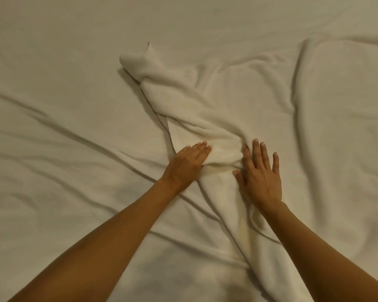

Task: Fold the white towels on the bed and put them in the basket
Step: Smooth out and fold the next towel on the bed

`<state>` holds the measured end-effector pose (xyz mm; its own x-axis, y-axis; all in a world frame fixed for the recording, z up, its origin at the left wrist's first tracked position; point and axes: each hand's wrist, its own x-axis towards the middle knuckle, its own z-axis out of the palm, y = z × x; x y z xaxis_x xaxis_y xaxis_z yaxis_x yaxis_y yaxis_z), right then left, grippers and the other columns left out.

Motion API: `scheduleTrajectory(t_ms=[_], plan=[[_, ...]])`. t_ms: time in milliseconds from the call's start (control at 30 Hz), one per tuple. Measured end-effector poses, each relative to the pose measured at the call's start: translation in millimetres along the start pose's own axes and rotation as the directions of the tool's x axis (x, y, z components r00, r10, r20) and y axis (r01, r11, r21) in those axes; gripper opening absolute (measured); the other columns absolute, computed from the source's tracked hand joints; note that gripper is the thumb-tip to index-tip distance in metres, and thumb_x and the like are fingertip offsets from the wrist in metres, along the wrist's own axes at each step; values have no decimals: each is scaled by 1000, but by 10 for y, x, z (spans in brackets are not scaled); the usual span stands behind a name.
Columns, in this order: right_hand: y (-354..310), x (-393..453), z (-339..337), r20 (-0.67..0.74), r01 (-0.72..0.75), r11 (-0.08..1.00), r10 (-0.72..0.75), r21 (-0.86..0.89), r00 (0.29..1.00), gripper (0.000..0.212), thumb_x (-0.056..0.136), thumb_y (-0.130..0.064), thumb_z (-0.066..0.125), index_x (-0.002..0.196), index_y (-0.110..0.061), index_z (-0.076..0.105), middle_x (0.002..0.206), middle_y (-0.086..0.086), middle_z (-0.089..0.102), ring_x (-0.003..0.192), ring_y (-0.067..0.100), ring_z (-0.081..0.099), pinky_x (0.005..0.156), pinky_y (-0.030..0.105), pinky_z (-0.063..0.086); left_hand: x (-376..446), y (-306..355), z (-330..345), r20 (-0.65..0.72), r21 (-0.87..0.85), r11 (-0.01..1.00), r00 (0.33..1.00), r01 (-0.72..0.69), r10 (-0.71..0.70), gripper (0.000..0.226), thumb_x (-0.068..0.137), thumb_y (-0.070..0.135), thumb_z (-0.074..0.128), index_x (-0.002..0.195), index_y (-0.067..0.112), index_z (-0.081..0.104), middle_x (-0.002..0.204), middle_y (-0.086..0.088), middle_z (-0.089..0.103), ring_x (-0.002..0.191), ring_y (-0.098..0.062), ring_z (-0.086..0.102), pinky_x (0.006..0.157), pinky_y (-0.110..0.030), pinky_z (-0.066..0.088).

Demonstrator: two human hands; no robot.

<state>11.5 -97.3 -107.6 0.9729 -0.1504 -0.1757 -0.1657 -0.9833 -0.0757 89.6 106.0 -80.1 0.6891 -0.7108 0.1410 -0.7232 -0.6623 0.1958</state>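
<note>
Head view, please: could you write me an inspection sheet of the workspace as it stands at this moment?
Surface: bed sheet, pale, heavily creased, filling the whole view.
Job's things: one white towel, bunched and twisted, lying unfolded on the sheet from upper left towards the lower right; no basket in view.
Clutter: nothing seen.
Hands: left hand flat, fingers straight, resting on the towel's left edge; right hand flat with fingers spread, pressing on the towel's right side. Neither grips it.
Cables: nothing seen.
Surroundings: nothing seen beyond the bed; the person's bare forearms enter from the bottom edge.
</note>
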Motion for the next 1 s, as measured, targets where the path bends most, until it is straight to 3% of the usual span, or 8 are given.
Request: scheduleTrajectory(t_ms=[67,167,300,567,667,800,900,1000], plan=[[8,-55,-25,-10,7,1000,-8,-13,1000,66,97,-44,35,151,-17,7,160,9,-4,146,23,-9,117,47,-6,-2,-16,-59,-80,-44,999,997,-9,6,51,56,-17,79,105,-3,71,102,-19,74,89,-29,74,70,-39,62],[21,-152,-21,5,-16,1000,16,-27,1000,64,101,-32,33,150,-19,-5,159,8,-12,143,20,-18,117,49,-9,-78,-48,-115,-58,-43,999,998,-26,23,58,52,-27,73,105,-5,70,104,-22,73,90,-32,73,63,-41,62],[-19,-205,-22,-6,-62,997,62,-38,998,69,98,-13,37,150,-19,-8,159,9,-12,146,24,-14,116,51,-11,-125,-88,-175,48,-148,977,988,152,-146,51,81,-17,53,129,1,56,129,-19,61,113,-34,64,85,-44,58],[-73,-104,-182,-89,-4,1000,4,-1,996,59,85,-27,63,139,-19,42,154,21,24,145,35,15,115,52,-1,51,-166,-502,-256,-325,898,887,296,-385,17,86,-7,47,93,-6,63,86,-22,65,71,-37,62,58,-40,51],[-178,-140,-223,-182,74,997,-73,-2,981,52,81,-11,64,131,-11,52,148,21,37,141,36,28,114,53,8,-56,-278,-543,-224,-285,900,890,330,-398,9,90,1,54,89,-7,60,82,-22,64,69,-36,60,56,-45,51],[-277,-288,-216,-301,151,988,-134,34,944,47,81,4,56,128,1,54,136,23,51,129,39,46,110,55,21,-298,-357,-564,-39,-116,957,962,266,-272,16,78,2,72,76,-1,57,67,-14,59,55,-29,53,41,-35,45],[-351,-433,-169,-299,154,976,-101,157,949,55,78,10,61,131,2,50,130,24,56,118,39,57,101,50,40,-390,-445,-528,45,-19,946,946,322,-321,25,74,-16,57,93,0,58,71,-16,60,59,-35,56,45,-41,51],[-440,-572,-118,-240,93,973,-41,210,970,65,74,14,64,135,1,46,130,23,56,117,39,57,93,48,49,-523,-514,-508,107,-37,928,925,370,-365,61,78,-18,46,135,5,47,115,-21,64,100,-39,63,76,-46,54]])
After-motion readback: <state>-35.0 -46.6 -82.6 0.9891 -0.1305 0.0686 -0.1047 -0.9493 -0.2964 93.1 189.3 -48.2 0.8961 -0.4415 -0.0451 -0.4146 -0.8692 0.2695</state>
